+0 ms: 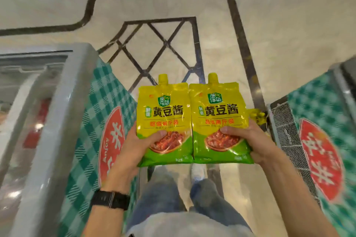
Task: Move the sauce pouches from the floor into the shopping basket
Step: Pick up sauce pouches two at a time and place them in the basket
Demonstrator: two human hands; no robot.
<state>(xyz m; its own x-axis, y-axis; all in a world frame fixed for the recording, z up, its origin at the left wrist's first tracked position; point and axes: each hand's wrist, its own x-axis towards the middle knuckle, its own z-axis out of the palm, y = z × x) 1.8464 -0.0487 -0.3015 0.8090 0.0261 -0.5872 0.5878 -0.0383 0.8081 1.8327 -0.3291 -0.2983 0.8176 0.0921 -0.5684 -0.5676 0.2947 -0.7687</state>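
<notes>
Over marble floor [289, 34], left hand [133, 146] and right hand [256, 140] are each gripping a soft, slick-looking sauce pouch [163, 119] by its lower edge.

Two glossy plastic sauce pouches [164, 121] [219, 119] gleam above a polished marble-look floor [279, 34]; a wire-mesh basket [285, 131] and smooth grey freezer rim [57, 121] flank them.

Black watch [110, 200] on left wrist, faded blue jeans [159, 194], white shoe [198, 170], pale grey shirt hem [185, 225]
</notes>
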